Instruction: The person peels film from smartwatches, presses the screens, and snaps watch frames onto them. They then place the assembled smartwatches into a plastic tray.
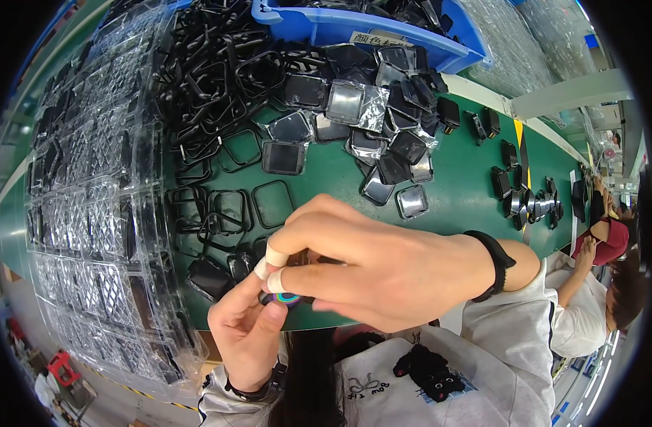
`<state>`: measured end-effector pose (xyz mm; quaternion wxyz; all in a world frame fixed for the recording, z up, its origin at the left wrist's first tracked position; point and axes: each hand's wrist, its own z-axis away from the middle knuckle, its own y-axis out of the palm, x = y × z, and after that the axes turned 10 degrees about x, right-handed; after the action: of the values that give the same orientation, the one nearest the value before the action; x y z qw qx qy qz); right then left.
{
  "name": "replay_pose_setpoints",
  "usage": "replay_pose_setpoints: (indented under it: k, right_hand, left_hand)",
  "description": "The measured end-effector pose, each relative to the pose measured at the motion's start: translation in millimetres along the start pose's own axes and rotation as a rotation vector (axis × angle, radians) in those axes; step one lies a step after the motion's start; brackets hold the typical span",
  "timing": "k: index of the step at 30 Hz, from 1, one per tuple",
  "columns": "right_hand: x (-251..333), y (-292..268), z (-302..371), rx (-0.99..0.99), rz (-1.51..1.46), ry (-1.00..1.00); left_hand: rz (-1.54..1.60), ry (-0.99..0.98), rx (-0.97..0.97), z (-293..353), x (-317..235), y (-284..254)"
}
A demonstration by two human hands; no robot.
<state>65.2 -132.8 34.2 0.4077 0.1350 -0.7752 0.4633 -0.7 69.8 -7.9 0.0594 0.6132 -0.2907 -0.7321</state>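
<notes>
Close to the table's near edge, both hands meet around a small dark smartwatch [289, 298] without a strap. Its lit screen shows coloured rings, and most of its body is hidden by my fingers. My left hand [246, 333] grips it from below and the left, thumb along its near side. From the right and above, my right hand [390, 267] closes on it with beige covers on the fingertips. Just beyond the hands lie thin black square frames [272, 204] and a few dark pieces [210, 277].
Stacked clear plastic trays [98, 206] line the left side. Black frames [208, 85] heap up beyond, beside flat screen covers in clear film [345, 102]. A blue bin [383, 28] stands at the back. Small black watch bodies [509, 203] sit right, near a co-worker [589, 299].
</notes>
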Motion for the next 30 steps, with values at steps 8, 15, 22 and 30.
replay_pose_setpoints:
  k: [8,15,22,30]
  right_hand:
    - [-8,-19,-9,0.071,-0.558,0.169]
    - [-44,-15,-32,0.001,0.788,0.233]
    - [-40,3,-40,0.123,1.039,0.333]
    - [-26,-40,10,0.047,0.388,0.334]
  left_hand:
    - [0.044,0.045,0.048,7,-6,5]
    - [0.022,0.083,-0.135,-2,-7,4]
    - [-0.039,0.06,-0.115,-4,-10,13]
    - [-0.07,0.079,-0.102,-7,-6,18]
